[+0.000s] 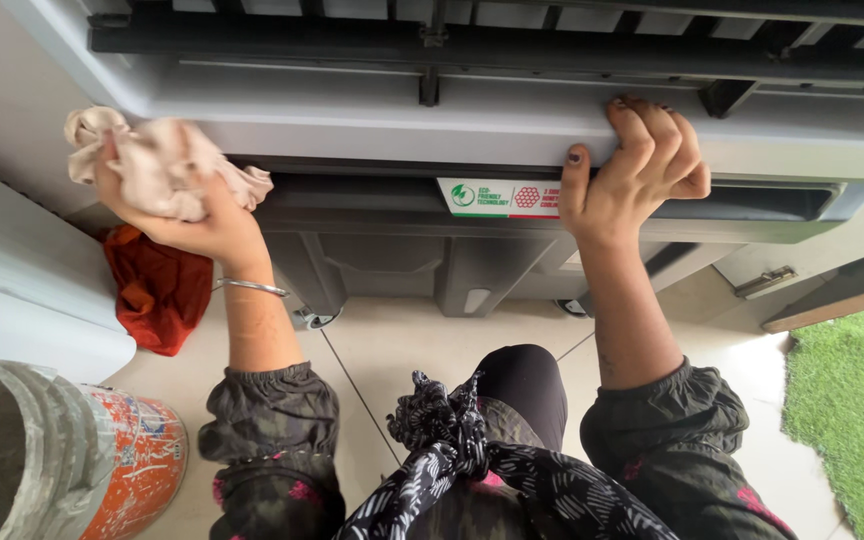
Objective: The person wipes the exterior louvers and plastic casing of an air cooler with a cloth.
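I see a crumpled, soft cream cloth [157,165], a smooth matt grey plastic cooler body [372,120], glossy floor tiles [412,340], and a thin metal bangle [252,287].

Dark olive-black crinkled sleeves with small pink flecks [272,420], gathered elastic cuffs mid-forearm, lower left and lower right of frame. Thin silver metal bangle [252,287] on left wrist. Dark polish on fingernails [574,157]. Black-and-white patterned scarf, knotted [447,425], bottom centre. Black trouser knee [522,385] behind it.
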